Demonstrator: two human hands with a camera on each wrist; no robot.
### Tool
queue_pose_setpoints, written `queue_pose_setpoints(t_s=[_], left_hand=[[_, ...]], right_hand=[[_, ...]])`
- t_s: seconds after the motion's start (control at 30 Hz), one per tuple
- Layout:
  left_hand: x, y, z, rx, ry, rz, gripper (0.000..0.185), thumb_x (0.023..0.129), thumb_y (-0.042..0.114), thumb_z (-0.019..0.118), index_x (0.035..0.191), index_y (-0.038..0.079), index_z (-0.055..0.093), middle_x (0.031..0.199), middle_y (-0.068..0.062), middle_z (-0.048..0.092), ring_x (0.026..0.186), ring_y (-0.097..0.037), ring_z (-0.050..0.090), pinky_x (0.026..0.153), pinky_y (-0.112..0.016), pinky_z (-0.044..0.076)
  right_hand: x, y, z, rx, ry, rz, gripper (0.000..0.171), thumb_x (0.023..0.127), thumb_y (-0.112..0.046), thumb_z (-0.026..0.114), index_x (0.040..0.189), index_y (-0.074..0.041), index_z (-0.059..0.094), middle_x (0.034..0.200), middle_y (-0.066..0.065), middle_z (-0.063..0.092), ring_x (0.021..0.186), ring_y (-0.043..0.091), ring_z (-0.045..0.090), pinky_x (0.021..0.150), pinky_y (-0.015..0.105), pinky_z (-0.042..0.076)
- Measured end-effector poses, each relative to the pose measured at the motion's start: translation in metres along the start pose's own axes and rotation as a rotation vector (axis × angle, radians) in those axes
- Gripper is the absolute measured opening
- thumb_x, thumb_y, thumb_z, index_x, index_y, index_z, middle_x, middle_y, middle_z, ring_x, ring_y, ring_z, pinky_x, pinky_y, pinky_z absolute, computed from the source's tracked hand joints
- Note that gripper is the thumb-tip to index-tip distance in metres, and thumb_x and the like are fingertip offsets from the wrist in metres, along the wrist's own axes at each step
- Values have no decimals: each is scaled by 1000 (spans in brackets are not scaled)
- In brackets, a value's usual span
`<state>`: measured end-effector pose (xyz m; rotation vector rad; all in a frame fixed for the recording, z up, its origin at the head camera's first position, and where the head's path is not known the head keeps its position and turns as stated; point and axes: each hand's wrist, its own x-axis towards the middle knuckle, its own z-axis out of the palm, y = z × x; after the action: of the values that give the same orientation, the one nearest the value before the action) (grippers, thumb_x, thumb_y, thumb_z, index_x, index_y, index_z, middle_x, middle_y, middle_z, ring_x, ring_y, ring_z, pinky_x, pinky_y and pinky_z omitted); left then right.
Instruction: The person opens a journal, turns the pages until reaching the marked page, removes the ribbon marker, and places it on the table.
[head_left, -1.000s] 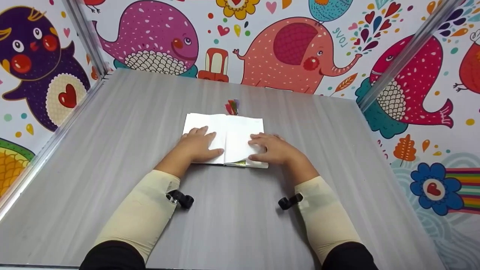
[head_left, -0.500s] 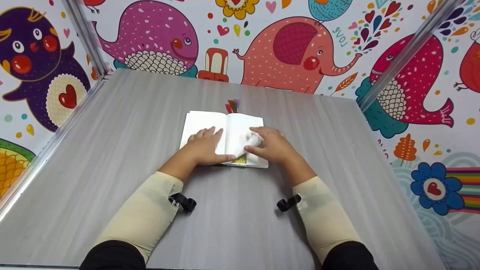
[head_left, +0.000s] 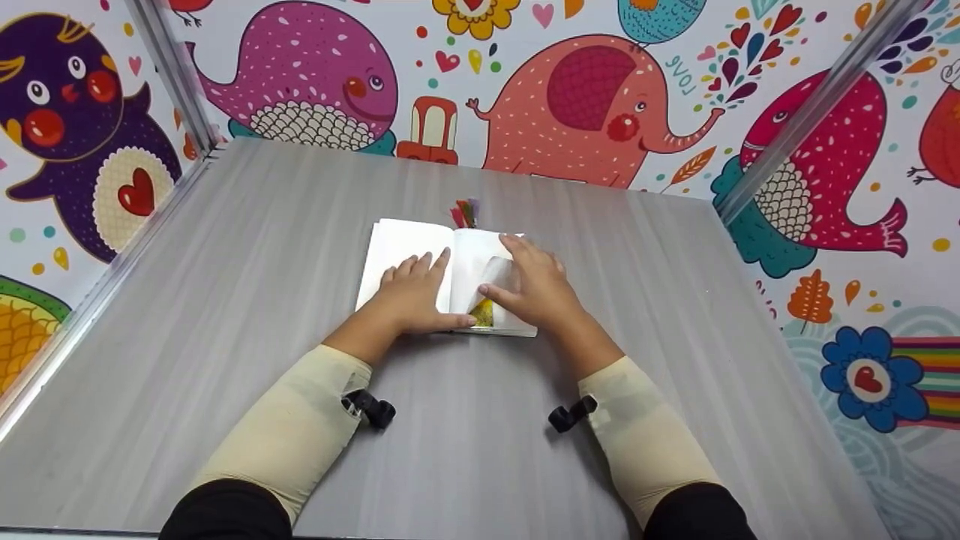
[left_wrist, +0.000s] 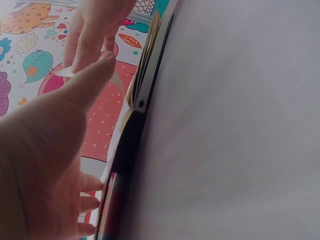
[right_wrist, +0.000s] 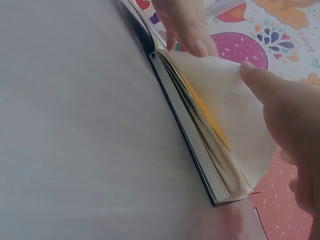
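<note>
An open book (head_left: 476,241) lies on the grey table, its white pages facing up. My left hand (head_left: 412,300) rests flat on the left page, fingers spread, thumb stretched across the lower end of the fold. My right hand (head_left: 544,289) is at the right page, its thumb against a lifted, curling leaf (head_left: 495,271) and its fingers spread apart from the thumb. Beneath that leaf a yellow printed patch (head_left: 484,313) shows. In the right wrist view faint ruled lines mark the raised leaf (right_wrist: 225,95), and the thumb touches its edge.
Red, green and purple strips (head_left: 465,213) stick out past the book's top edge. Cartoon-printed walls (head_left: 585,112) and metal posts (head_left: 176,75) stand around the table (head_left: 300,210). A small black device (head_left: 369,409) is fixed at each sleeve.
The right page's leaf has risen and curled leftward, baring more of the yellow patch. My left thumb has slid right across the fold; my right fingers have moved up and spread wider.
</note>
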<state>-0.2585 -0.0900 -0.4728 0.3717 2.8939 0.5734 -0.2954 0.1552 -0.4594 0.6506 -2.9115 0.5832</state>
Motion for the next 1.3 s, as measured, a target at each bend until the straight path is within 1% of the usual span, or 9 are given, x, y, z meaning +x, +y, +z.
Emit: queue_pose_setpoints(t_s=[0.2,0.33,0.57,0.7,0.77,0.9,1.1,1.3], left_hand=[[2,1,3,-5,22,29,135,78,89,67,175,22,2,182,-13,16,167,-42,17,132,-71,14],[4,1,5,1,49,42,132,79,86,69,175,23,2,181,-13,17,166,-42,20,131,-72,16],[5,2,4,-1,89,45,127,83,79,70,175,21,4,181,-13,18,165,-40,24,129,-72,22],[6,2,3,-9,99,44,127,83,79,70,175,22,3,182,-10,16,165,-39,23,130,-71,21],[7,2,3,-12,109,40,127,83,78,71,175,23,2,182,-9,14,166,-38,22,130,-71,19],[7,0,2,-8,149,37,131,82,76,76,174,25,-2,183,-8,10,166,-39,20,131,-71,16],[7,-2,2,-15,208,62,140,76,72,86,174,24,-2,183,-9,4,167,-40,17,131,-71,17],[7,-3,0,-13,263,78,145,72,70,89,174,27,-4,183,-11,-1,168,-39,11,132,-70,14]], right_hand=[[-1,-2,-1,6,12,-17,93,92,-64,75,167,-23,38,172,5,42,162,29,37,131,67,24],[-2,-2,0,10,18,-21,93,93,-63,74,167,-22,37,173,5,42,163,30,35,131,68,24],[-3,-4,-1,16,16,-12,93,93,-62,75,168,-24,36,174,4,40,163,31,36,131,68,24],[-3,-3,-2,22,7,-9,95,92,-62,75,169,-26,33,175,3,37,163,31,35,130,69,25],[-3,-3,-2,27,5,-8,97,92,-62,76,170,-27,30,176,1,35,164,31,33,130,69,24],[-2,-1,-2,32,-9,-19,106,89,-60,80,172,-28,23,179,0,29,167,29,26,131,69,23],[-1,3,0,43,-76,-24,120,84,-56,87,174,-29,12,183,-3,15,171,29,12,133,68,18],[0,8,0,47,-88,-8,122,83,-52,87,174,-28,9,183,0,12,171,27,10,132,70,18]])
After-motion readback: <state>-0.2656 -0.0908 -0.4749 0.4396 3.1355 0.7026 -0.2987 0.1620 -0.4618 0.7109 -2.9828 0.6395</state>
